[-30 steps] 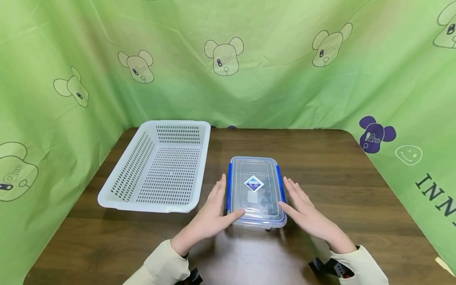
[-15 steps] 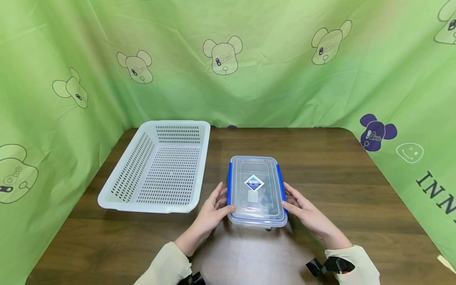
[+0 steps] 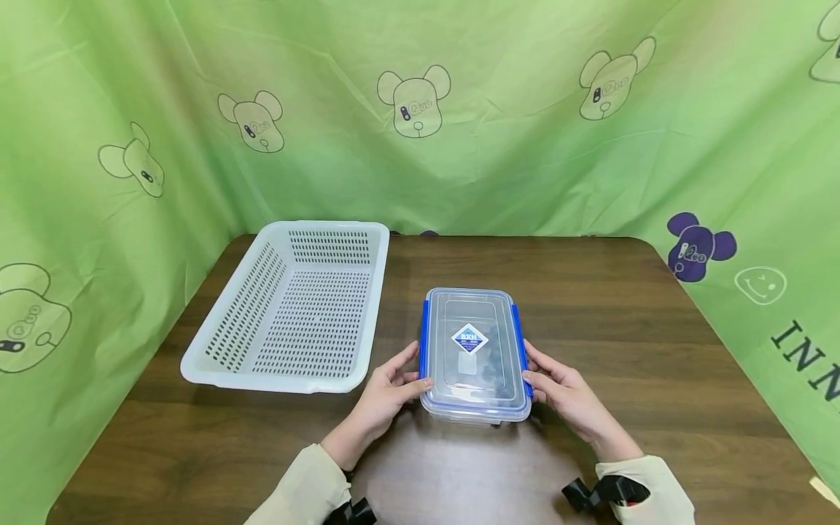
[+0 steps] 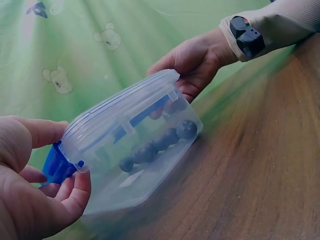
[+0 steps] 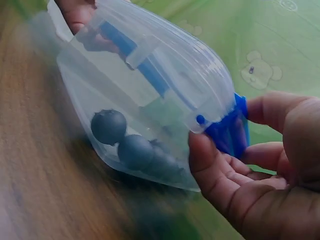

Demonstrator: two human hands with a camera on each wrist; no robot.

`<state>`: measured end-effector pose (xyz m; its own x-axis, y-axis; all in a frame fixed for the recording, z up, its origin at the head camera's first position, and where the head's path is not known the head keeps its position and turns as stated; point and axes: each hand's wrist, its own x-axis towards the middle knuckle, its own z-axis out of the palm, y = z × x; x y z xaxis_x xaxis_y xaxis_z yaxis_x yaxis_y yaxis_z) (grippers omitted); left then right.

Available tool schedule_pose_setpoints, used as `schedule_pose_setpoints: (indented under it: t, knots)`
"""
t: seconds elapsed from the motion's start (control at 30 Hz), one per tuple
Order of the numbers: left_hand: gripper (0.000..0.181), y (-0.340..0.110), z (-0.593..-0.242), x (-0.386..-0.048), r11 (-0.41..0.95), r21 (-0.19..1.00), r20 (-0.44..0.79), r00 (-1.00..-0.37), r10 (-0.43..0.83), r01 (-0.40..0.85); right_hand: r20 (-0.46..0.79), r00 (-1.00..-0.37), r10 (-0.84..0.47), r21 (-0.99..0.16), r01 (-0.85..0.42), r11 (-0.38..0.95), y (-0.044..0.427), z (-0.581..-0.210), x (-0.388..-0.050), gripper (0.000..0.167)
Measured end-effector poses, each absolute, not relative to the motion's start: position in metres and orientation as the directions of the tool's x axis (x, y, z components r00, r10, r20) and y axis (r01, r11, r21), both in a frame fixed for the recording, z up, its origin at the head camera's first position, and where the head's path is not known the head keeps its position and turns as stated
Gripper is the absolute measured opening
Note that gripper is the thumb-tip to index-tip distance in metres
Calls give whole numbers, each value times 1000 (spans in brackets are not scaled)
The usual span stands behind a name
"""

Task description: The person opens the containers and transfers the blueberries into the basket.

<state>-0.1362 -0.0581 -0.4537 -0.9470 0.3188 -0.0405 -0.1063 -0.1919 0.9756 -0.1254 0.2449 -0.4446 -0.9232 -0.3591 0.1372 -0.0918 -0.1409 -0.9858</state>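
A clear lidded container (image 3: 469,364) with blue side clips stands on the table, a diamond-shaped label on its lid. Gripping its left side is my left hand (image 3: 380,408), thumb by the lid's edge and fingers curled at the blue clip (image 4: 59,164). My right hand (image 3: 577,405) holds the opposite side, thumb and fingers around the other clip (image 5: 231,127). Through the clear wall, several dark round blueberry-like things (image 4: 187,129) show in the left wrist view; the right wrist view shows some too (image 5: 136,152). The lid is on the container.
Left of the container stands a white perforated basket (image 3: 371,321) on the brown wooden table (image 3: 590,292). A green curtain (image 3: 512,168) with bear-head prints hangs behind and at both sides. A small pale object (image 3: 824,491) lies at the right table edge.
Both hands have gone from straight fingers beside the container and over its lid to curled fingers at its sides. The container has barely moved.
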Motion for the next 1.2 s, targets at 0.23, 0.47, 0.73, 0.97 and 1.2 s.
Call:
schedule_pose_setpoints:
  t: [0.23,0.47,0.73,0.97,1.2]
  knots:
    - [68,-58,-456,-136,-225,962,-78,-945,318,-155,169,-942,-289,-976,-119,-182,239,-446,-125,49]
    - [68,-56,-455,-136,-234,961,-67,-945,319,-147,98,-989,-114,-995,-95,-32,231,-439,-124,45]
    - [67,-57,-452,-135,-212,967,-74,-950,304,-144,73,-997,12,-997,-73,25,221,-436,-125,45]
    - [66,-56,-449,-134,-186,974,-72,-952,297,-131,102,-988,118,-958,-65,278,213,-430,-122,41]
    - [67,-55,-446,-131,-191,971,-84,-953,291,-144,137,-979,149,-838,-34,545,207,-424,-117,47]
